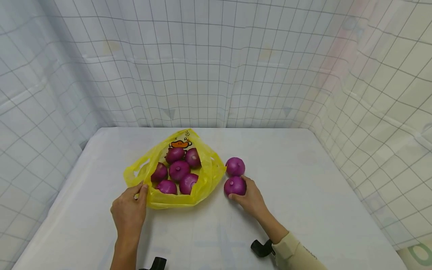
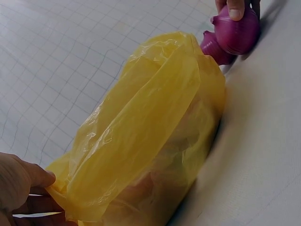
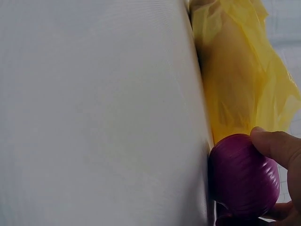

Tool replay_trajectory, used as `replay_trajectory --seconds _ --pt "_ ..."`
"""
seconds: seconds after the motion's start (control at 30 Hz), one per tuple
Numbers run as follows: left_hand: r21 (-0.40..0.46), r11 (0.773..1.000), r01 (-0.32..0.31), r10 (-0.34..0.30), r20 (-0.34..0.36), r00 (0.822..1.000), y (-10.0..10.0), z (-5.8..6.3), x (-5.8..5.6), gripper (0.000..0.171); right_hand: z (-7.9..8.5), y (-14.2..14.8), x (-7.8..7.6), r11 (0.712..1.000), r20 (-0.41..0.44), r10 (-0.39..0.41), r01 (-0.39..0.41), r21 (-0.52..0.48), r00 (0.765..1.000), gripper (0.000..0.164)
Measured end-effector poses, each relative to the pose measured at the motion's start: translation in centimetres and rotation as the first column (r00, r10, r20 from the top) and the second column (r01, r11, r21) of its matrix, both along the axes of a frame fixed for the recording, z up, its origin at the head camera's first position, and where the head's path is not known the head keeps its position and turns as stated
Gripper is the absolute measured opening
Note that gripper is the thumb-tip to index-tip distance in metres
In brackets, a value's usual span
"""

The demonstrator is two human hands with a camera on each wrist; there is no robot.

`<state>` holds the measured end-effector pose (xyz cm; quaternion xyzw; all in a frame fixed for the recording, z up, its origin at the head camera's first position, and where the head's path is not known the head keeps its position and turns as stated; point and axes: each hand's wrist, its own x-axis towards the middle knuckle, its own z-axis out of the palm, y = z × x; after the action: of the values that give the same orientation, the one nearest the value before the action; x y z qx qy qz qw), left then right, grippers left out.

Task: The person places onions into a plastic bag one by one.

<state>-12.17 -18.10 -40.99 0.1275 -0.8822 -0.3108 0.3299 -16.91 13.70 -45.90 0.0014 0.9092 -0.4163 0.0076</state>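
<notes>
A yellow plastic bag (image 1: 172, 200) lies on the table with its mouth spread, several purple onions (image 1: 179, 171) showing inside. My left hand (image 1: 129, 208) pinches the bag's near left edge between thumb and fingers. In the left wrist view the thumb (image 2: 44, 178) presses on the yellow film. To the right of the bag, my right hand (image 1: 250, 197) grips a purple onion (image 1: 234, 186) from its right side. Just behind that one sits another onion (image 1: 235, 166), close by the bag's right corner. In the right wrist view the gripped onion (image 3: 244, 176) is beside the bag.
A white cloth covers the table (image 1: 290, 168). Checked sheets (image 1: 202, 75) hang behind it and on both sides. Black wrist camera mounts (image 1: 261, 248) show near both forearms. A light sleeve (image 1: 297, 251) covers the right forearm.
</notes>
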Motion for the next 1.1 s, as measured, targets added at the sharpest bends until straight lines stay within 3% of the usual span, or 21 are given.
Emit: replay_trajectory --seconds 0.47,0.8,1.1 --pt "0.009 1.0 -0.001 0.001 0.006 1.0 0.0 0.2 0.1 0.026 1.1 0.2 0.1 0.999 -0.032 -0.003 0.002 -0.04 0.999 0.079" --pt "-0.004 1.0 -0.008 0.008 0.016 1.0 0.0 0.5 0.2 0.026 5.3 -0.9 0.3 0.982 -0.134 0.034 -0.058 -0.178 0.99 0.079" --pt "0.006 1.0 -0.014 0.013 0.013 1.0 0.2 0.5 0.2 0.025 8.6 -3.0 0.1 0.968 -0.177 0.073 -0.112 -0.224 0.982 0.078"
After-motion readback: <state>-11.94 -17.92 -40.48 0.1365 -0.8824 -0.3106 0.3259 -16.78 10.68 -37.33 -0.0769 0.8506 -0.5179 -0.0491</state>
